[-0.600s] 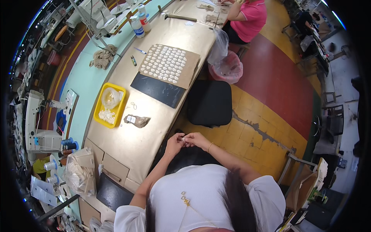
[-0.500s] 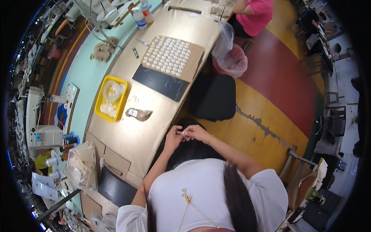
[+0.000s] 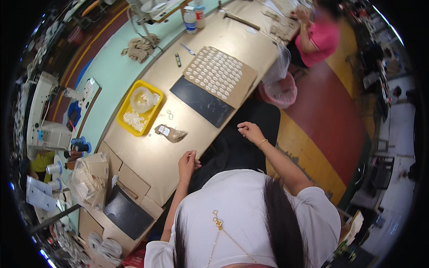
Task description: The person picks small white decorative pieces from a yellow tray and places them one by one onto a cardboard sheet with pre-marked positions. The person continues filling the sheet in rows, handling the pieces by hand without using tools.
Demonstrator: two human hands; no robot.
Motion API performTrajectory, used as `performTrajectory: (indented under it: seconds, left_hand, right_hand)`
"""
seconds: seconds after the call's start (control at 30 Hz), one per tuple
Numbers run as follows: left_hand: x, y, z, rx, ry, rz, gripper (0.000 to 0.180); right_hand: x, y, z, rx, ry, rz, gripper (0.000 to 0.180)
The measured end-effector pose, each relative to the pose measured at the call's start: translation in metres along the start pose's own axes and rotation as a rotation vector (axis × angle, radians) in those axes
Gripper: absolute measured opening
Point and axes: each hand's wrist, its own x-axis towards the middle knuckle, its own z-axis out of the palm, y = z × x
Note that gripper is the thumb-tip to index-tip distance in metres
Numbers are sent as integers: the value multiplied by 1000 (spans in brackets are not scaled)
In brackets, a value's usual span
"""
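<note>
By the near edge of the table, my left hand (image 3: 189, 165) has its fingers curled and fingertips pressed together; a small pale bit may show there, too small to name. My right hand (image 3: 251, 132) is held over the dark area beside the table, fingers bent in a pinch, with what they hold, if anything, hidden. Nearest on the tabletop lies a small folded brown fabric bundle (image 3: 176, 136) with a white label. Small loops (image 3: 170, 115) lie behind it. A brown cardboard sheet (image 3: 248, 75) carries rows of small white pieces, against a black panel (image 3: 201, 101).
A yellow tray (image 3: 119, 110) holds small white pieces and a clear round container (image 3: 143, 100). A pen (image 3: 187, 48), a small cutter-like tool (image 3: 178, 60) and bottles (image 3: 190, 21) stand or lie farther off. A co-worker in pink (image 3: 319, 41) sits far right, near a pink bin (image 3: 286, 94).
My hands were together at the fingertips; now they are apart, the left moved toward me and left, the right away and right. The view has shifted, so the tabletop things appear farther right.
</note>
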Motion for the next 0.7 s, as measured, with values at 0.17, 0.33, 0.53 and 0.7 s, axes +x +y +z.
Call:
performTrajectory:
  seconds: [0.17, 0.33, 0.53, 0.7]
  left_hand:
    - [35, 16, 21, 79, 259, 322, 26]
    - [85, 57, 71, 268, 430, 434, 30]
    - [143, 81, 130, 397, 608, 505, 50]
    - [186, 56, 163, 403, 790, 540, 69]
  right_hand:
    - [90, -42, -42, 64, -20, 50, 20]
    - [189, -55, -103, 20, 6, 118, 17]
    - [254, -87, -143, -132, -178, 154, 15]
    - [289, -89, -163, -405, -327, -59, 14]
